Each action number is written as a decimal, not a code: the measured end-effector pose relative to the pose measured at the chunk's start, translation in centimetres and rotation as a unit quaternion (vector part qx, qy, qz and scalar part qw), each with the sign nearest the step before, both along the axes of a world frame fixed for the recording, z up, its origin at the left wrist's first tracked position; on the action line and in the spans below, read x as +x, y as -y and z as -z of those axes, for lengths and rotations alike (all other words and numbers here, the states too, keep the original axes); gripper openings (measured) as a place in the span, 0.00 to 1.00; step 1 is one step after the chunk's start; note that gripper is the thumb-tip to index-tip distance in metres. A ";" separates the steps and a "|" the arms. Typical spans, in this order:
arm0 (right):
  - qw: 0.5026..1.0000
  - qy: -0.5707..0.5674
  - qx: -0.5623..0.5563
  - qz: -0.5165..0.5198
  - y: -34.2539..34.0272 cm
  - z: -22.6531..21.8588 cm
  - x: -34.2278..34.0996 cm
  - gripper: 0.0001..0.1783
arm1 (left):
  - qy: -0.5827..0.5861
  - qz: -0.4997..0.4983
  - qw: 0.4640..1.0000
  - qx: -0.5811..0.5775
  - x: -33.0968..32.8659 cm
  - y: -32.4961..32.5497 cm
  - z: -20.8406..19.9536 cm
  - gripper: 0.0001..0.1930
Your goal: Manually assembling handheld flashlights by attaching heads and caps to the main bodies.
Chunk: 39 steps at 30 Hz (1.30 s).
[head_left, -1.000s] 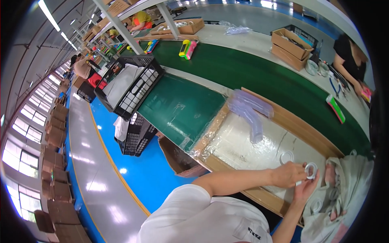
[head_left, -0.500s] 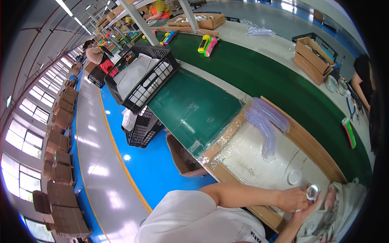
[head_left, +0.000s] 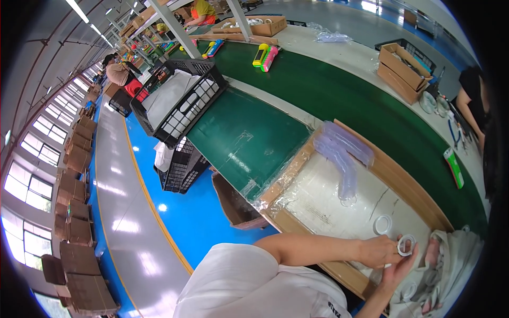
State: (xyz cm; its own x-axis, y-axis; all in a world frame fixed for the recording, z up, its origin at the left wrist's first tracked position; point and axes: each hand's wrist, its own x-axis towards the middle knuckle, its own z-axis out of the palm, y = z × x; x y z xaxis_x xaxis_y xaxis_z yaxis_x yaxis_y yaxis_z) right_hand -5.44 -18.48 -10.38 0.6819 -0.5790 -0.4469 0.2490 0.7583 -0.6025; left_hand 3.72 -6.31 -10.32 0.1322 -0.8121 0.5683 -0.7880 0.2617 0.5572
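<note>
A white ring [head_left: 407,245] is held up between my two hands over the right end of a shallow tray. My left hand [head_left: 377,251] reaches across from the left, its fingers bent in at the ring's left edge. Beneath and to the right, my right hand [head_left: 398,269] cradles the ring with closed fingers. Skin shows through the ring's middle. A small white bit pokes out below the left hand; its kind is unclear. Just beyond the hands, a second white ring [head_left: 383,224] lies flat on the tray's pale bottom.
Clear purplish plastic pieces [head_left: 347,172] lie inside the cardboard-edged tray [head_left: 419,196]. Behind runs a green conveyor belt [head_left: 339,95] carrying colourful toys [head_left: 265,57]. Pale cloth [head_left: 456,265] bunches at right. A black crate [head_left: 180,100] stands left; a co-worker's arm [head_left: 469,111] shows far right.
The held ring has turned slightly; its middle looked shiny before, and now fingers show through it. Both hands stay close together around it. The whole view has shifted a little.
</note>
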 end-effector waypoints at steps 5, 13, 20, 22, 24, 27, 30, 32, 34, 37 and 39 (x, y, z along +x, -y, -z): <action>1.000 0.011 -0.007 -0.017 -0.1 -0.3 -0.2 0.17 | -0.008 -0.002 1.000 -0.002 0.0 -0.2 -0.3 0.12; 1.000 -0.002 0.007 -0.020 -0.3 -0.8 -0.2 0.17 | -0.004 -0.013 1.000 -0.016 0.2 -0.5 -0.7 0.10; 0.999 -0.002 -0.033 -0.040 -0.3 -0.7 -0.1 0.19 | -0.035 -0.009 0.999 0.012 0.5 -0.5 -0.7 0.09; 0.999 -0.008 -0.025 -0.030 -0.5 -0.9 0.0 0.19 | -0.040 -0.010 0.999 -0.001 0.4 -0.4 -0.4 0.10; 0.999 -0.014 -0.027 -0.019 -0.6 -1.0 -0.1 0.19 | -0.044 -0.011 0.999 -0.014 0.4 -0.3 -0.4 0.10; 0.999 -0.025 -0.032 -0.011 -0.6 -1.0 -0.2 0.20 | -0.042 -0.012 0.999 -0.009 0.3 -0.4 -0.5 0.10; 0.998 -0.034 -0.048 -0.014 -0.7 -1.0 -0.2 0.22 | -0.044 -0.012 0.999 -0.021 0.3 -0.4 -0.4 0.10; 0.998 -0.041 -0.049 -0.007 -0.8 -1.0 -0.2 0.22 | -0.037 -0.005 0.999 -0.003 0.4 -0.4 -0.3 0.11; 0.998 -0.049 -0.050 -0.001 -0.7 -0.9 -0.2 0.23 | -0.041 -0.007 0.999 0.001 0.4 -0.4 -0.4 0.11; 0.998 -0.038 -0.058 -0.002 -0.6 -0.6 -0.3 0.25 | -0.044 -0.008 0.999 0.009 0.3 -0.3 -0.2 0.10; 0.995 -0.014 -0.102 -0.003 -0.8 -1.0 -0.2 0.27 | -0.042 -0.006 0.999 0.013 0.3 -0.3 -0.1 0.10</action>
